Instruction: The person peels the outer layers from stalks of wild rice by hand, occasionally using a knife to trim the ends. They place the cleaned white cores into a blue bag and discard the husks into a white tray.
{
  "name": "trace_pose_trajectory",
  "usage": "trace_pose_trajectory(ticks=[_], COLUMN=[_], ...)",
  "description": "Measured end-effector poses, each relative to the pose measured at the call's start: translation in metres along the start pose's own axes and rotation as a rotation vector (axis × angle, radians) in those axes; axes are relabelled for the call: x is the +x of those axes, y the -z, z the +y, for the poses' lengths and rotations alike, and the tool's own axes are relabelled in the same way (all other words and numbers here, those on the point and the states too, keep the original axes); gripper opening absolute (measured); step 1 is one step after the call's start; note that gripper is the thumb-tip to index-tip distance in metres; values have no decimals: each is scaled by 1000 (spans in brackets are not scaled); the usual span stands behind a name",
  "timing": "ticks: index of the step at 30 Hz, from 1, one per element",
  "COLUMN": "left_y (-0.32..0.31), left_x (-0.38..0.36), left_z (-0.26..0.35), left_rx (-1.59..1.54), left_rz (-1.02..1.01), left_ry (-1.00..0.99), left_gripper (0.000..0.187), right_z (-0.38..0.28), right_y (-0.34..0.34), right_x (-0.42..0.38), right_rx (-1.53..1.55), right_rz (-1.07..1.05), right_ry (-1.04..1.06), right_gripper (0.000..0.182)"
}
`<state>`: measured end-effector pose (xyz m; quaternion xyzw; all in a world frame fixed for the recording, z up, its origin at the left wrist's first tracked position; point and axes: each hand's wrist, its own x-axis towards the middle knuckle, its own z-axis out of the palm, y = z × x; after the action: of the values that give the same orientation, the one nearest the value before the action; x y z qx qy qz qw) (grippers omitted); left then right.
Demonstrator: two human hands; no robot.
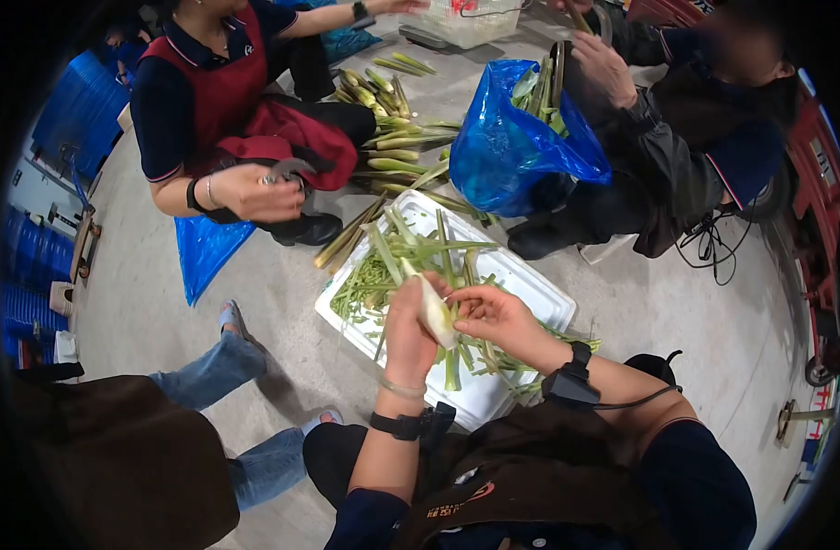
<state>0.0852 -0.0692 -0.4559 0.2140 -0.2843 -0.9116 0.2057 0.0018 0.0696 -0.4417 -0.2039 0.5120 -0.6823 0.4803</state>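
My left hand [407, 335] is wrapped round a pale, plump water bamboo shoot [434, 312], with its thick end toward me and its green top pointing away. The fingers of my right hand [496, 316] are pinched together against the right side of the shoot. Exactly what lies between those fingertips is too small to make out. Under both hands, a white foam tray [539, 295] holds green peelings and leaf strips [370, 280].
Unpeeled stalks [392, 142] lie on the floor beyond the tray. A blue plastic bag [493, 137] stands at the right. A co-worker's hand [255, 192] at left holds a curved knife [292, 170]; another co-worker's hand [606, 69] is above the bag.
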Motion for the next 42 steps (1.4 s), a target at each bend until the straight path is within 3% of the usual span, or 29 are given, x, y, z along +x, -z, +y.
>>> trace_pose_trajectory(ticks=[2, 9, 12, 14, 15, 18, 20, 23, 27, 28, 29, 31, 33, 35, 36, 37, 39, 41, 42], left_y=[-7, -7, -6, -6, -6, -3, 1, 7, 5, 9, 13, 28, 24, 14, 18, 21, 19, 12, 8], left_x=[-3, -1, -1, -2, -2, 0, 3, 10, 13, 14, 16, 24, 23, 18, 17, 18, 20, 17, 16], left_z=[-10, -15, -15, -14, -14, -16, -12, -7, -9, -10, -12, -8, 6, 14, 11, 6, -6, -8, -4], left_rx=[117, 133, 151, 168, 185, 181, 109, 29, -55, -99, -142, -203, -169, -242, -296, -295, -289, -178, -135], left_rz=[-64, -59, -85, -107, -128, -69, 3, 130, 140, 142, 143, 218, 209, 271, 160, 156, -40, -99, -133], left_ry=[-40, -24, -14, 0, 11, 28, 42, 65, 35, 55, 75, 42, -8, -20, 7, 8, 99, 90, 89], left_gripper=[29, 25, 26, 26, 26, 29, 30, 35, 34, 35, 37, 38, 38, 35, 33, 33, 35, 35, 34], right_z=[4, 6, 3, -1, 0, 1, -5, -22, -16, -16, -17, -21, -22, -29, -26, -22, -8, 4, -1], right_y=[3, -1, 9, 15, 15, 14, 10, 2, 10, 13, 12, 8, 7, 7, 12, 13, 16, 22, 24], right_x=[4, 0, 6, 9, 9, 7, 5, -2, 6, 4, 3, -3, -2, 2, 5, 7, 11, 16, 18], right_rx=[-392, -435, -366, -42, -42, -165, -293, -503, -320, -229, -230, 13, -10, -522, -689, -690, -530, -441, -250], right_rz=[146, 270, 205, 120, 121, 91, -133, -282, -260, -286, -288, -459, -515, -112, -20, -17, -5, 51, 66], right_ry=[208, 211, 136, -118, -119, -68, 135, 127, 241, 50, 47, -154, -193, -3, 47, 49, 95, 108, 1], right_gripper=[28, 21, 17, 14, 14, 13, 13, 12, 9, 9, 9, 10, 18, 32, 48, 48, 55, 47, 42])
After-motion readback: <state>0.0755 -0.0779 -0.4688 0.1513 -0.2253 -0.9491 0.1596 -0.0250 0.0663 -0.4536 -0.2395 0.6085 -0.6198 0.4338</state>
